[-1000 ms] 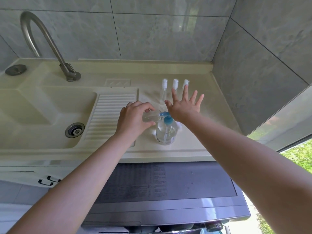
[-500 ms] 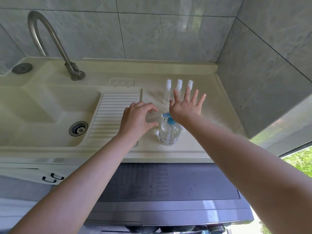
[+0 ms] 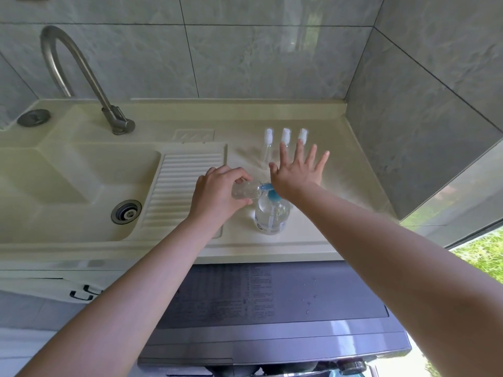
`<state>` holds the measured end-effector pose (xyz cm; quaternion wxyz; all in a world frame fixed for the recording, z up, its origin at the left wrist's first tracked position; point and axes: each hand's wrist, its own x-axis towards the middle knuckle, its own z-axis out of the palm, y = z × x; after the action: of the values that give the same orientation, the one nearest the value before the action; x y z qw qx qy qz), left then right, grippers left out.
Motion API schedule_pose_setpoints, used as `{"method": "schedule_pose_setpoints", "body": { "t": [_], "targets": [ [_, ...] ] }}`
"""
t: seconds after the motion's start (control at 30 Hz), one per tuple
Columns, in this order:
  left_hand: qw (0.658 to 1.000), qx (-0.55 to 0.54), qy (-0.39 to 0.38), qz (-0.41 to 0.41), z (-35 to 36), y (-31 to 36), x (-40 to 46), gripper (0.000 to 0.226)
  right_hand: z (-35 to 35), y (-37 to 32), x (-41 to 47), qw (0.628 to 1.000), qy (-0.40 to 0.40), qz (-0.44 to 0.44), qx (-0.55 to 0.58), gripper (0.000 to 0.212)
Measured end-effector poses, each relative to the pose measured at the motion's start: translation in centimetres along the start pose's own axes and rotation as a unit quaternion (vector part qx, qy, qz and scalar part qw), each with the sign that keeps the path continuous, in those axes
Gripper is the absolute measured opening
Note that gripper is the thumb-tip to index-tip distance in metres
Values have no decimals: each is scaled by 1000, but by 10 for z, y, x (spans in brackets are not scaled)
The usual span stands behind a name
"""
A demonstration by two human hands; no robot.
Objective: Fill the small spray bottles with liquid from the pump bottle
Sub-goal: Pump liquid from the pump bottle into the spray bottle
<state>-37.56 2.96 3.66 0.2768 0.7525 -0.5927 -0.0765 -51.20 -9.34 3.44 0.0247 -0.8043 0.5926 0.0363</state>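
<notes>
Little has moved bar the camera: the left hand (image 3: 217,194) still grips a light, slick spray bottle (image 3: 245,191) sideways at the blue spout of the pump bottle (image 3: 272,216), probably touching, best held mid-body, while the splayed right hand (image 3: 296,172) presses the pump.

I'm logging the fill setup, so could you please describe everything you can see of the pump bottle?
The pump bottle is clear, round-bodied plastic with a blue pump head and a dip tube visible inside. It stands upright on the cream counter near its front edge, right of the ribbed drainboard, and holds clear liquid. The right hand, fingers spread straight, presses on the pump. The left hand holds a small clear bottle at the blue spout.
</notes>
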Motion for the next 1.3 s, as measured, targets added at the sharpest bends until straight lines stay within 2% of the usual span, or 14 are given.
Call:
{"method": "schedule_pose_setpoints", "body": {
  "t": [0.47,0.53,0.67,0.9,1.07,1.3],
  "targets": [
    [1000,8,11,2,2,2,-1,44,-9,2,1,998,-19,13,52,62],
    [1000,7,15,1,3,2,-1,43,-5,1,-5,999,-14,-5,32,60],
    [1000,12,13,-1,4,2,-2,43,8,0,-15,996,-53,13,72,58],
    [1000,5,17,-2,5,2,-2,43,0,10,-15,999,-21,-7,27,63],
    [1000,11,14,-1,4,4,-2,43,11,8,-25,995,-62,5,79,61],
    [1000,4,16,-6,4,4,-2,44,3,14,-24,998,-47,-4,44,66]
  ]
}}
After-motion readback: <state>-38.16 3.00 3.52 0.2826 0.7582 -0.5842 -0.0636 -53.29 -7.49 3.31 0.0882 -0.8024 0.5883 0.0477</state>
